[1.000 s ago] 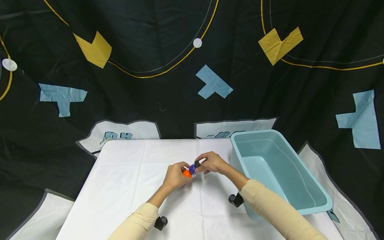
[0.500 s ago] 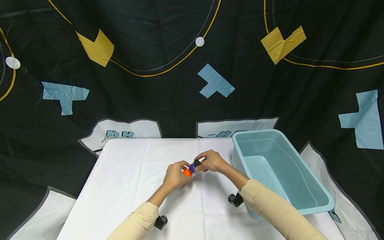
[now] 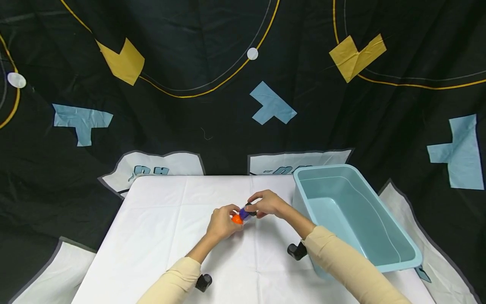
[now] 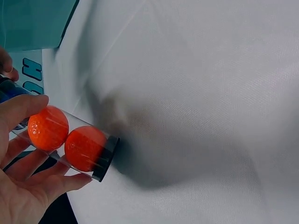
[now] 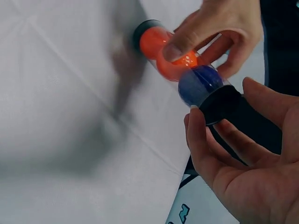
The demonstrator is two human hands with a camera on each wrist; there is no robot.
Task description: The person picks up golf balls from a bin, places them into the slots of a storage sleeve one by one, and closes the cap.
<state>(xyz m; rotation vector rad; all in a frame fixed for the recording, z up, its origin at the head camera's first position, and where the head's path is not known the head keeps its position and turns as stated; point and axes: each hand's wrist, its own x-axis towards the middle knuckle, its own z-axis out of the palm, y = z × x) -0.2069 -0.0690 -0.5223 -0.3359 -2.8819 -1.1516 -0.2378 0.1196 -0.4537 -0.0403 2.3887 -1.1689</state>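
A clear plastic tube (image 4: 67, 140) with black end caps holds two orange balls (image 4: 48, 128) and a blue ball (image 5: 201, 86). In the head view it slants between both hands, above the white tabletop. My left hand (image 3: 222, 221) grips the tube around the orange balls, thumb on one side and fingers on the other. At the blue-ball end, my right hand (image 3: 270, 203) pinches the black cap (image 5: 220, 105) with thumb and fingertips. The opposite cap (image 4: 106, 158) stays uncovered, past the left fingers.
A pale blue-green plastic basin (image 3: 300, 192) stands on the table's right side, close to the right forearm. White cloth covers the table (image 3: 152, 236). Behind it hangs a black cloth (image 3: 212, 139) with taped shapes. Black wrist camera pieces (image 3: 297, 251) sit below the forearms.
The right fingers have shifted their hold around the black cap, a finger now lying across it in the head view. The left hand and tube stay nearly still.
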